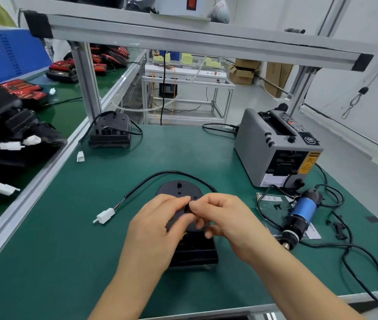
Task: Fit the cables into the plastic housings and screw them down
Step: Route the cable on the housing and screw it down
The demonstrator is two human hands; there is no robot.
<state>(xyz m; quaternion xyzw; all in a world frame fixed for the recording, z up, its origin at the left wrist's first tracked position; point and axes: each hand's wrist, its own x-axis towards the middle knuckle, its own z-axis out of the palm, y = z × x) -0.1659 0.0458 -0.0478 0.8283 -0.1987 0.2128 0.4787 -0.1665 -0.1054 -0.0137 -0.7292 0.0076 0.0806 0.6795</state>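
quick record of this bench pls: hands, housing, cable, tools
housing: black, on the mat, partly under both hands
left hand: fingers pinch a small black part above the housing
right hand: pinches the same part
cable: arcs behind the housing, white plug on the mat, left
screwdriver: lies on the right, untouched

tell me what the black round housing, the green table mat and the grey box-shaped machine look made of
Black round housing: likely moulded plastic, matt, with small holes and slots.
Green table mat: looks like rubber or vinyl, smooth with dull sheen.
Grey box-shaped machine: painted metal or hard plastic, can't tell; satin, with slotted vents.
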